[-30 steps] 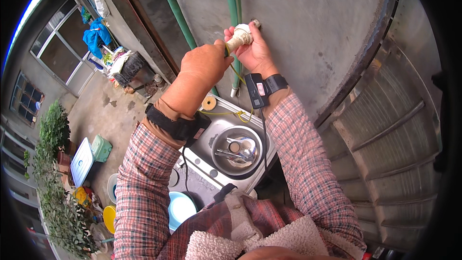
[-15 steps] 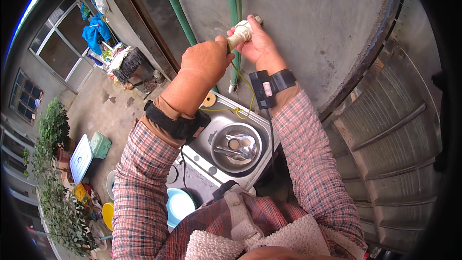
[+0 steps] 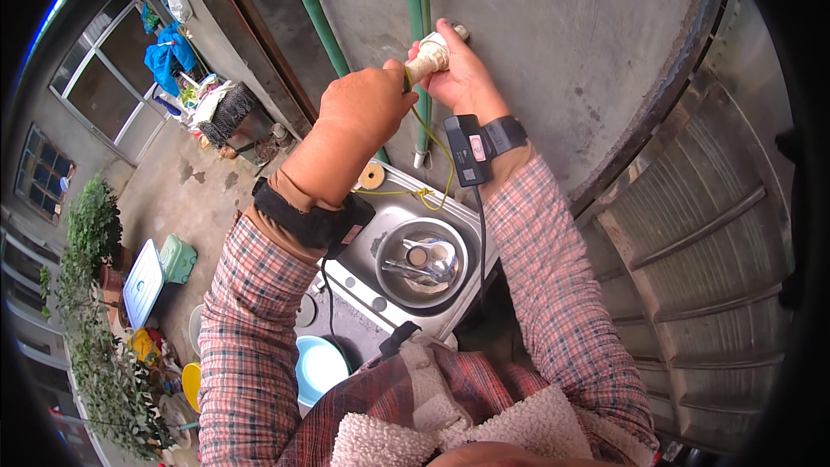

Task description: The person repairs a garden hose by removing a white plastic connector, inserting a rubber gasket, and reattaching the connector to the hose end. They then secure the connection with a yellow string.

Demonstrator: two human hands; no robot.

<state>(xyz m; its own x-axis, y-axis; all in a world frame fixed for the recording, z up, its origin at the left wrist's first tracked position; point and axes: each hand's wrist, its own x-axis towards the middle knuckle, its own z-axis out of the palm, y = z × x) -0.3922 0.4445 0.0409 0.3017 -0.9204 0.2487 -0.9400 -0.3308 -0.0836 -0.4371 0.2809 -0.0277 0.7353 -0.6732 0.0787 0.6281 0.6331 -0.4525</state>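
A white plastic pipe fitting (image 3: 430, 58) juts from the grey wall. My right hand (image 3: 471, 78) cups it from the right, with the thumb along its top and the fingers curled underneath. From the left my left hand (image 3: 359, 104) is closed in a fist at the fitting's narrow lower end, where a dark and yellow edge shows; the fist hides what it grips. A thin yellow-green cord (image 3: 451, 175) hangs from there in a loop and is knotted over the sink (image 3: 367, 246) below. A steel bowl (image 3: 381, 270) in the sink holds shiny metal pieces and a small round object.
Green hoses (image 3: 316, 19) run down the wall behind my hands. A tan round disc (image 3: 372, 175) sits on the sink's rim, and a light-blue basin (image 3: 320, 369) stands nearer me. Potted plants (image 3: 91, 216) and a lidded box line the yard at left; a ribbed metal sheet (image 3: 705, 268) rises at right.
Both hands keep their places on the fitting. My right wrist has turned slightly, and its thumb sits a little higher. The whole view has shifted slightly.
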